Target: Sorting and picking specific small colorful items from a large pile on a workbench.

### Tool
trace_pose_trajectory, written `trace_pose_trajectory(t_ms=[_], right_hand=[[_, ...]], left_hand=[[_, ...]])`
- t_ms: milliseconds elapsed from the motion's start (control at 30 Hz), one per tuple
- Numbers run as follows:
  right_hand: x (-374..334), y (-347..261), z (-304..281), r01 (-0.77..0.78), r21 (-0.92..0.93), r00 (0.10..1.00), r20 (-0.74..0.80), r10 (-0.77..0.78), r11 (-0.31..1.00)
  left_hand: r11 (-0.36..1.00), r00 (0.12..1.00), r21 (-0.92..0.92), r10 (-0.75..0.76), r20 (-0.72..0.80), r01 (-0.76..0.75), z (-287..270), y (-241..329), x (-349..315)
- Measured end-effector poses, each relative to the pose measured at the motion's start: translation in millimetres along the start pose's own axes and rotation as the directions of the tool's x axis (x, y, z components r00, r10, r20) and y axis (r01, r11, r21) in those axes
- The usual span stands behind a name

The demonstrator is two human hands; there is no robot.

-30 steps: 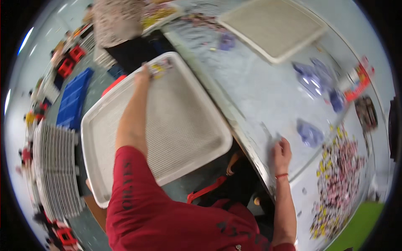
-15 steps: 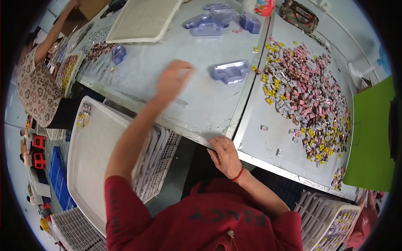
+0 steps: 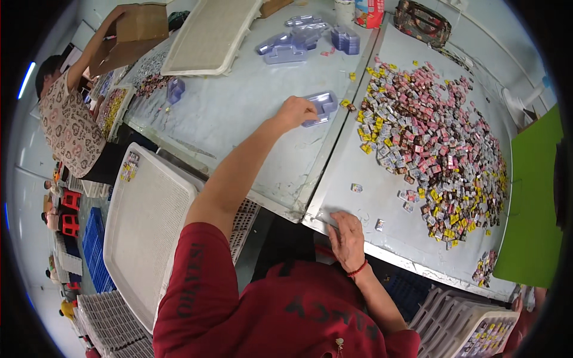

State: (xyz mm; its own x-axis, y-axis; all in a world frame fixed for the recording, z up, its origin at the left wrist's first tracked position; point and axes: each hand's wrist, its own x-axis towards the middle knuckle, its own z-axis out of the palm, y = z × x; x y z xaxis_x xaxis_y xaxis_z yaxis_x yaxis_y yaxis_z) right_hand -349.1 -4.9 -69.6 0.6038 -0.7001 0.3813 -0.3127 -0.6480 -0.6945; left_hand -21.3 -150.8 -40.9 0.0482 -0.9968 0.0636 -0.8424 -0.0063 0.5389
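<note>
Packs (image 3: 129, 166) sit in one corner of the tray (image 3: 156, 203); a big pile (image 3: 431, 143) is left. Left hand (image 3: 296, 111) is at a tub (image 3: 325, 105), pinch hidden. Right hand (image 3: 348, 240) lies loose.

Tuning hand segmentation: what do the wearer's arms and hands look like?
Left sleeve: short, dark red, dark lettering. Right sleeve: also dark red, only partly visible. Forearms bare. Left hand and right hand ungloved; a thin red band circles the right wrist.

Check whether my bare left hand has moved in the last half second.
Yes, your bare left hand moved rightward: against the clear purplish moulded plastic tray, a gap showed before; now the hand is at the tray's left end.
</note>
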Motion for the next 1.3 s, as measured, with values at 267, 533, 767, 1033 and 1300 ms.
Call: trace_pose_trajectory(t_ms=[267,533,767,1033,1300], right_hand=[[-1,7,6,0.121,0.007,0.990,-0.068,-0.120,0.993],[-6,11,8,0.128,-0.058,0.989,-0.063,-0.132,0.990],[-8,10,9,0.125,-0.026,0.988,-0.086,-0.127,0.992],[10,54,-51,-0.124,-0.222,0.926,-0.376,0.032,0.967],[2,74,-66,-0.249,-0.279,0.911,-0.394,0.126,0.928]], left_hand=[[0.980,0.976,0.134,0.164,-0.143,-0.145,0,-13,-14],[0.976,0.956,0.126,0.200,-0.214,-0.176,7,-17,-11],[0.973,0.916,0.218,0.158,-0.368,-0.081,18,-8,-8],[0.896,0.776,-0.428,-0.351,-0.524,0.116,-18,-20,-3],[0.984,0.953,-0.006,-0.172,-0.249,0.176,-1,3,-7]])
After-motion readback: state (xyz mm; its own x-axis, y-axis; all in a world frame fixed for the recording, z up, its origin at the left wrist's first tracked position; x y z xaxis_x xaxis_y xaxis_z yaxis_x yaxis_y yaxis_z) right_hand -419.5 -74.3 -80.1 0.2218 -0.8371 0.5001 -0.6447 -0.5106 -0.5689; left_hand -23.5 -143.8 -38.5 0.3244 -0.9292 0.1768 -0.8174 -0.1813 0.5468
